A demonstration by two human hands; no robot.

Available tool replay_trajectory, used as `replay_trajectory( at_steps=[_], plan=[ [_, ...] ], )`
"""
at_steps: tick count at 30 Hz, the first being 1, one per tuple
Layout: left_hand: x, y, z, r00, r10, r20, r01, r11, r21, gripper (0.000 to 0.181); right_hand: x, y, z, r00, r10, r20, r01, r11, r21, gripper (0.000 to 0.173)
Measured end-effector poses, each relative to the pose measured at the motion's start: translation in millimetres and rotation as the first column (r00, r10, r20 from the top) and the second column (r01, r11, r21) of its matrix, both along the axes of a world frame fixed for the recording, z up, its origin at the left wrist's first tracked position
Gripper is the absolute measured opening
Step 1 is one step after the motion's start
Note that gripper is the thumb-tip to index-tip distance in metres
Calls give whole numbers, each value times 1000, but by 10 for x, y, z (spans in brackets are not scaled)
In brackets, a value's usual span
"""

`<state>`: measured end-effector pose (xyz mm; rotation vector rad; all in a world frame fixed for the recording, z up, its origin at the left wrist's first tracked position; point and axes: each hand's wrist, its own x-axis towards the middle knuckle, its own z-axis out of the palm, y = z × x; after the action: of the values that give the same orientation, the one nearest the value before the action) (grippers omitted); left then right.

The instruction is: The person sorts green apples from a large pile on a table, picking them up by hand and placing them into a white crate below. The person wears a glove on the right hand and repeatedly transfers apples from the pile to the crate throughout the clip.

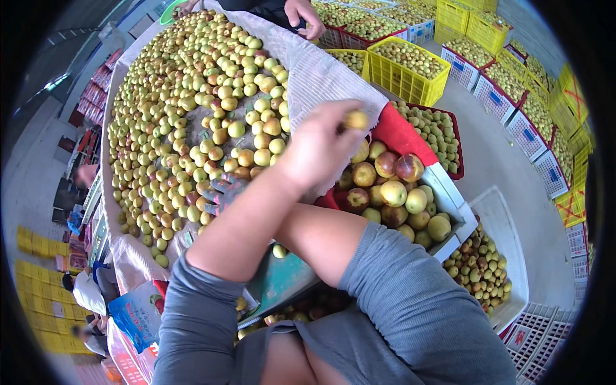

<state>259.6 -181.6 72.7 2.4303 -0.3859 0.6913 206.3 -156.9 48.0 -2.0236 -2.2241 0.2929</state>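
My left arm crosses over my right. My bare left hand (320, 142), blurred, has a yellowish jujube (357, 120) at its fingertips, above the cloth edge of the sorting table. Below that hand, a box (450, 240) with a red cloth (404, 134) over its rim holds larger green and brown-red jujubes (393, 193). My right hand (226, 192), in a patterned grey glove, reaches left among the loose jujubes (159, 120) on the table. My left forearm hides part of it, and whether it grips a fruit cannot be made out.
Across the table is another person's hand (305, 17). Yellow crates (409, 72) and white crates (495, 98) of jujubes line the right side. A red crate (459, 144) and a white tub (510, 269) with fruit stand close by. People (89, 293) are at the far left.
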Motion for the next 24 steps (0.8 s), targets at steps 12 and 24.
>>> replay_trajectory(
  at_steps=[12,24],
  plan=[
    [-134,1882,-165,472,846,-248,-601,515,612,62,26,189,-289,997,49,53,-58,979,193,58],
    [-1608,1907,-561,670,714,-204,-393,574,718,67,36,350,-438,988,35,-148,89,658,748,40]
  ],
)
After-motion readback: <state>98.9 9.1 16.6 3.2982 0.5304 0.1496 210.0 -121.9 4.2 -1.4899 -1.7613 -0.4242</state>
